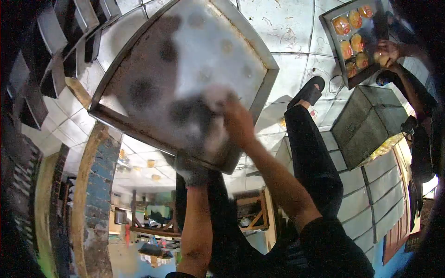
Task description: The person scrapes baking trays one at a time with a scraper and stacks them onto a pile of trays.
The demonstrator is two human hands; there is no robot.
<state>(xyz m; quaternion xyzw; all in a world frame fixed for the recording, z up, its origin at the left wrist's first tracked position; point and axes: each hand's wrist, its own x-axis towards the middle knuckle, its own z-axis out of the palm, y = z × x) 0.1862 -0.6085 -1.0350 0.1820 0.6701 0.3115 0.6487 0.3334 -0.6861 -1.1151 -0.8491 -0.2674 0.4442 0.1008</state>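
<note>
A large worn metal baking tray (222, 46) with raised edges and dark patches lies tilted in front of me. My right hand (236, 116) is over its near part, fingers curled and blurred, against a smeared dark and pale shape. I cannot make out what that shape is. My left hand (192, 120) is at the tray's near side, dark as if gloved, with a grey cuff at the wrist. Motion smears its fingers, so its grip does not show.
Dark metal tins (51, 32) stand at the upper left. On the right, another person's hand (388, 52) reaches into a tray (328, 28) of wrapped round buns (342, 25). A large grey box (354, 125) stands below it. A sandalled foot (306, 95) rests on white tiles (287, 32).
</note>
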